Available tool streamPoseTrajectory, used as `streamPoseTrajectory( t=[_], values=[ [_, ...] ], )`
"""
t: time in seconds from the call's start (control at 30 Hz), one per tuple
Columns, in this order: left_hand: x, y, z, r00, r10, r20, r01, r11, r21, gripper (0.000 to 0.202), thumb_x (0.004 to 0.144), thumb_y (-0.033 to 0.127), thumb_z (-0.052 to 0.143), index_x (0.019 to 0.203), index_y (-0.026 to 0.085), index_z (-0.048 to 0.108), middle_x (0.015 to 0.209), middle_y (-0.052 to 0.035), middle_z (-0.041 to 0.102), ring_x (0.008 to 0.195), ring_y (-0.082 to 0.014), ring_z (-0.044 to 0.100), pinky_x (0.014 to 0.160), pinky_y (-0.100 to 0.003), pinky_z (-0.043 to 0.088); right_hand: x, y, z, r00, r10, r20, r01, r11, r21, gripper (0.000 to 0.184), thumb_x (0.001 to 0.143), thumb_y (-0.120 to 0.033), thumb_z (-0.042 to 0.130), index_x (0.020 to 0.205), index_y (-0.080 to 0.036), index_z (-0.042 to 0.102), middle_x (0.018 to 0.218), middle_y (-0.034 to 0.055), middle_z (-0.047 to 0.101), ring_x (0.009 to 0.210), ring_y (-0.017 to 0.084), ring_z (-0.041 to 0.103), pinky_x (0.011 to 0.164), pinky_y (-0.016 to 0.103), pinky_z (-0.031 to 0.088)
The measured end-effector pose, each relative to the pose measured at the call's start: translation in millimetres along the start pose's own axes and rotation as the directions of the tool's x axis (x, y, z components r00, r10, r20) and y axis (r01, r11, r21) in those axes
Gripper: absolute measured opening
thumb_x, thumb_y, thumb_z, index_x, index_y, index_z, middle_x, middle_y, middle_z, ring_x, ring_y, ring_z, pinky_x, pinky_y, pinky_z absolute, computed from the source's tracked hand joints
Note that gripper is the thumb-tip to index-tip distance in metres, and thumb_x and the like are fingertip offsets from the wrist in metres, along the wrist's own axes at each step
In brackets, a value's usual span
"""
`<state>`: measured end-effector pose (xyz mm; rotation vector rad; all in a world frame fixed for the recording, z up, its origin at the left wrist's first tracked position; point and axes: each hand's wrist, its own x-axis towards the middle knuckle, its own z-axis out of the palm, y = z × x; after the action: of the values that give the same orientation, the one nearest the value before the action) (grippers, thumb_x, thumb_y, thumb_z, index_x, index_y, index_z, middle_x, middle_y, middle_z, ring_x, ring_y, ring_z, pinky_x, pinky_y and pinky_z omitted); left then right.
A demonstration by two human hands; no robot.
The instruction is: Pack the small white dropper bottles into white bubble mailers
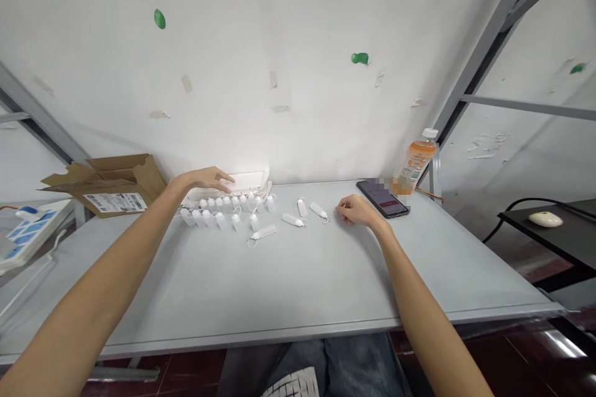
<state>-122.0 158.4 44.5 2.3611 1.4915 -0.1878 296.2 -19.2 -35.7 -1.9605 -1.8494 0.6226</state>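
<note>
My left hand (pixel 209 178) reaches over the back of a group of small white squeeze bottles (pixel 220 221), its fingers stretched out. Whether its fingertips touch a bottle cap, I cannot tell. The bottles stand upright in rows, with thin looped cap straps. In front of them a single squeeze bottle (pixel 264 233) lies on its side. Further right are a lying bottle (pixel 292 219), a small bottle (pixel 302 207) and another lying bottle (pixel 318 211). Beside that last one my right hand (pixel 354 209) rests on the table, fingers curled in, with nothing visible in them.
A white tray or sheet (pixel 249 181) is behind the rows. An open cardboard box (pixel 116 183) stands at the left, near a power strip (pixel 32 232). A phone (pixel 382 198) and a drink bottle (pixel 419 158) are at the right of the grey table (pixel 279 285). A wall (pixel 298 136) stands behind.
</note>
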Motion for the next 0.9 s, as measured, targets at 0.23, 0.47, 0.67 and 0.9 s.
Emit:
streamPoseTrajectory(
  t=[0.23,0.47,0.67,0.9],
  values=[
    [3.1,-1.9,7.3,0.999,-0.003,-0.046,0.004,1.0,0.014,0.077,0.062,0.063,0.065,0.127,0.022,0.066,0.134,-0.0101,0.062,0.123,-0.0342,0.055,0.101,-0.037,0.044,-0.8,-1.5,-0.4,1.0,0.005,-0.012,-0.005,1.0,-0.017,0.022,0.084,-0.024,0.051,0.072,-0.015,0.067,0.064,0.0046,0.07,0.052,0.011,0.058,0.054,0.022,0.036],
    [5.9,-11.2,7.3,0.999,0.014,-0.043,-0.015,1.0,-0.019,0.067,0.073,0.062,0.055,0.125,0.022,0.067,0.134,-0.0062,0.063,0.125,-0.0302,0.055,0.103,-0.034,0.043,-2.7,-7.6,0.8,0.998,0.007,-0.064,-0.014,0.994,-0.107,0.027,0.088,-0.028,0.049,0.079,-0.016,0.071,0.068,0.0057,0.071,0.064,0.015,0.062,0.059,0.023,0.036],
    [10.3,7.6,17.3,0.979,0.037,-0.2,0.018,0.963,0.267,0.059,0.07,0.035,0.058,0.126,0.021,0.066,0.127,-0.0067,0.067,0.116,-0.0293,0.061,0.094,-0.032,0.047,-4.7,-23.2,10.9,0.991,-0.04,-0.131,0.023,0.991,-0.132,0.031,0.088,-0.046,0.055,0.084,-0.021,0.073,0.091,0.0049,0.075,0.081,0.017,0.064,0.063,0.025,0.034],
    [10.0,25.7,17.2,0.892,0.06,-0.447,0.12,0.924,0.363,0.038,0.085,0.022,0.041,0.103,0.016,0.074,0.096,-0.0135,0.075,0.094,-0.0304,0.067,0.077,-0.034,0.045,-1.4,-31.0,29.0,0.989,-0.085,-0.12,0.057,0.974,-0.221,0.025,0.082,-0.044,0.062,0.088,-0.022,0.072,0.092,0.005,0.073,0.084,0.019,0.063,0.06,0.026,0.032]
  ],
)
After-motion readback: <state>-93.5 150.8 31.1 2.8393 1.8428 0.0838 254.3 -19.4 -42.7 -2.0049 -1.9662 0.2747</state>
